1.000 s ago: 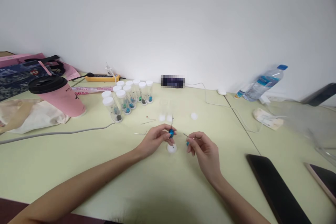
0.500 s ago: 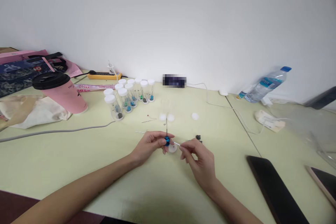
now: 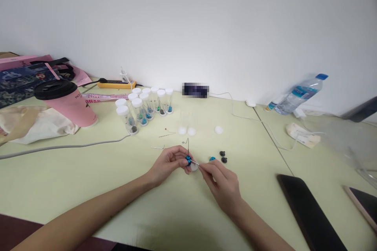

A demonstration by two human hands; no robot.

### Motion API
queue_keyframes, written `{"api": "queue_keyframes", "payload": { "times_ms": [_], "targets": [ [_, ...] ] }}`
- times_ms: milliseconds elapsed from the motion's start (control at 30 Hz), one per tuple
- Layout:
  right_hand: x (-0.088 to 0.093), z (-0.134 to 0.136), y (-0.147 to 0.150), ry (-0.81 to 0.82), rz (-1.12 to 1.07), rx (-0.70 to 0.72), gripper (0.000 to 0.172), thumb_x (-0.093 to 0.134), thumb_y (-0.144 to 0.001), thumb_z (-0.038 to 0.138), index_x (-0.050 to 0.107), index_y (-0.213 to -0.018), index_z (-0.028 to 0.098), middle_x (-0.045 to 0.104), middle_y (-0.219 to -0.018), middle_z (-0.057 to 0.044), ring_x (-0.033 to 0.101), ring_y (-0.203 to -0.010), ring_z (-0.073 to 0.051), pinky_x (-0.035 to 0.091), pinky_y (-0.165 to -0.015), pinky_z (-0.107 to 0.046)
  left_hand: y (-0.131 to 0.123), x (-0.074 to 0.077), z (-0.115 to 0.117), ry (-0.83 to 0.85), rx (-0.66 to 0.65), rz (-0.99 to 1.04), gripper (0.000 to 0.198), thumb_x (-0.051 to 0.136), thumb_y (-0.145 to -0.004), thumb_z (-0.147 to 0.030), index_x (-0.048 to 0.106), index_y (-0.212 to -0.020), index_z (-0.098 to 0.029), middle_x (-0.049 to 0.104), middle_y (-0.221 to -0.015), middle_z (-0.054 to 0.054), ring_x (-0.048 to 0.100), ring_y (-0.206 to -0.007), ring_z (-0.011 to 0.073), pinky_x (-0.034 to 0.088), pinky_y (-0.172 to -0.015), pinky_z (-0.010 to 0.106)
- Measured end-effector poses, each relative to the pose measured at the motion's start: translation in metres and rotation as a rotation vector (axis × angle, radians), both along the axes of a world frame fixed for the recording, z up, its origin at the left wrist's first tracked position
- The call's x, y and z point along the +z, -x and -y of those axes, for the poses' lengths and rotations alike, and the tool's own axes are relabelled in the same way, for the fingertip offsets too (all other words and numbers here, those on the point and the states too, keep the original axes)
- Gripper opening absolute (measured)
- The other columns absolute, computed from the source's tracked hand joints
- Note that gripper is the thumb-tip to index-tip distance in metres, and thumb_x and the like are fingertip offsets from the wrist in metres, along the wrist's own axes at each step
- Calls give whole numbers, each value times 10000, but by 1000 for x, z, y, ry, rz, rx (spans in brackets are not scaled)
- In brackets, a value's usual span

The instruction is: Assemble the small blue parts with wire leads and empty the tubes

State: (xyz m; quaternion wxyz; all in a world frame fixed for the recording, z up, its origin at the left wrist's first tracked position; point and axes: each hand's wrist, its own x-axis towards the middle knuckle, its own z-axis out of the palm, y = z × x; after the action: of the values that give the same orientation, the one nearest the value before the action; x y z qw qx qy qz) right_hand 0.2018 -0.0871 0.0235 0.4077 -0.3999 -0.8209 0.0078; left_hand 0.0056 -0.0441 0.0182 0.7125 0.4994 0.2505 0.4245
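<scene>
Between the thumb and fingers of my left hand is a small shiny blue round piece. A thin bent metal wire stands up out of it, with a small loop or ball at its top. My right hand pinches a thin silver metal rod, whose tip meets the blue piece's right side; the rest is hidden by my fingers. Just under the hands lies a white round cap, partly covered. By my right fingers are another blue piece and two small black knobs.
An L-shaped metal rod and a thin red-tipped wire lie beyond my left hand. Several white-capped clear tubes stand back left, near a pink cup. A black phone-like slab lies right; a water bottle leans behind.
My right hand has moved slightly left, bringing the rod's tip against the blue piece. The wire's bent top has turned left. The loose blue piece and second black knob show more fully.
</scene>
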Motion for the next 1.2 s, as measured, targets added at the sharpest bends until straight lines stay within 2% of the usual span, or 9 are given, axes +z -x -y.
{"api": "queue_keyframes", "payload": {
  "times_ms": [400, 633, 733, 867, 933, 1000, 1067, 1200],
  "targets": [
    [-6, -2, -2, -170, 79, -38, 178, 531, -866, 62, 617, -965, 182, 622, -718, -22, 551, -576, -103, 406, -516, -216, 2, 0, 1, 4, -15, -19, 162, 658, -805, -221, 608, -907, -105, 685, -755, 65, 647, -653, 159, 528, -650, 316],
    [6, -1, -5, -261, 235, 54, 213, 523, -858, 29, 595, -1043, 106, 640, -768, -92, 606, -725, -176, 466, -587, -267, 1, 4, 1, 7, -1, -44, 183, 691, -772, -232, 612, -875, -102, 679, -709, 48, 632, -581, 142, 521, -580, 284],
    [9, -1, -4, -280, 277, 60, 192, 505, -866, 28, 599, -1020, 94, 633, -754, -98, 599, -710, -183, 459, -584, -282, 2, 3, 1, -9, 18, -66, 190, 710, -750, -237, 623, -857, -106, 679, -719, 44, 635, -606, 147, 528, -597, 295],
    [4, 0, -3, -267, 278, 45, 194, 498, -870, 34, 607, -1014, 105, 609, -712, -68, 570, -655, -160, 426, -554, -271, 3, 4, 2, -34, 19, -119, 182, 704, -753, -235, 643, -867, -107, 683, -718, 45, 628, -621, 137, 532, -644, 299],
    [2, 0, -2, -199, 237, 30, 196, 492, -876, 44, 619, -1004, 120, 585, -686, -47, 538, -605, -138, 387, -511, -255, 4, 4, 2, -64, 19, -154, 178, 696, -761, -238, 653, -876, -110, 679, -717, 42, 623, -626, 133, 533, -656, 297],
    [3, 0, -1, -35, 136, 24, 187, 473, -896, 78, 634, -956, 150, 563, -675, -28, 505, -569, -117, 364, -490, -239, 4, 5, 3, -109, 25, -205, 179, 685, -770, -249, 662, -884, -113, 669, -706, 39, 620, -625, 134, 534, -658, 299],
    [7, 0, 1, 220, -24, 32, 171, 473, -912, 142, 636, -870, 173, 546, -655, -11, 491, -551, -104, 372, -497, -227, 5, 6, 3, -165, 38, -261, 183, 672, -781, -265, 667, -888, -117, 657, -691, 34, 617, -619, 135, 537, -655, 298],
    [18, -5, 6, 861, -393, 50, 213, 549, -883, 321, 588, -735, 173, 515, -548, 28, 475, -450, -82, 372, -442, -204, 5, 7, 4, -271, 53, -362, 167, 631, -808, -281, 665, -870, -129, 631, -687, 22, 603, -595, 122, 535, -629, 272]
  ]
}}
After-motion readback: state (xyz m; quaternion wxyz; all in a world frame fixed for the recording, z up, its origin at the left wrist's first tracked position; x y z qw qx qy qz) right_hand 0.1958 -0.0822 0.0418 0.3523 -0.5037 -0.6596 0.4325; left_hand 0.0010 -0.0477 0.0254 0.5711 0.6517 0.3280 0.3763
